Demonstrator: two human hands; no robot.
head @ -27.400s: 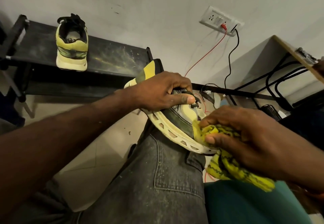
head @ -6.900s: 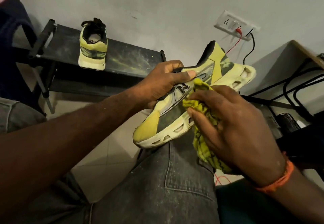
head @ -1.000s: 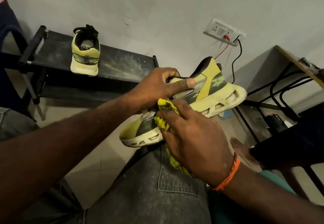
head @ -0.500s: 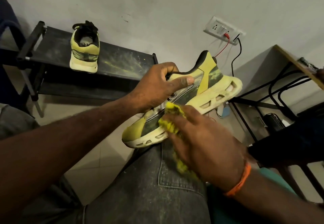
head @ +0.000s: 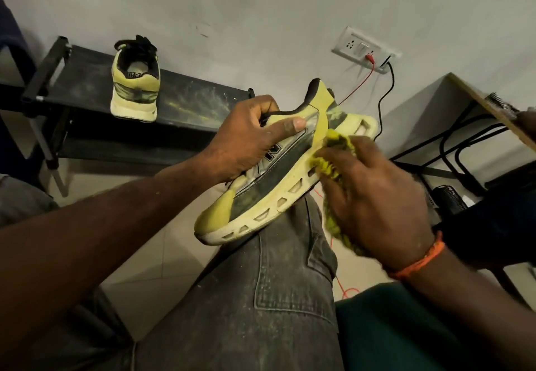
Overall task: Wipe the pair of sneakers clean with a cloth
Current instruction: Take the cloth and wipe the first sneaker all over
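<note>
Slippage worries me most: the sneaker (head: 278,173) at frame centre balances on my knee (head: 278,269), my left hand (head: 249,138) curled round its collar. My right hand (head: 374,199) bunches the cloth (head: 338,150) against the heel; a hard stroke could lever it loose. Second sneaker (head: 135,80) waits on the rack (head: 197,101), upper left, unwiped I judge.

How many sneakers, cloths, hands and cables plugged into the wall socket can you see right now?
Sneakers: 2, one held, one on the shelf
Cloths: 1
Hands: 2, left hand, right hand
Cables at the socket: 2, red cable, black cable
Total: 7
</note>
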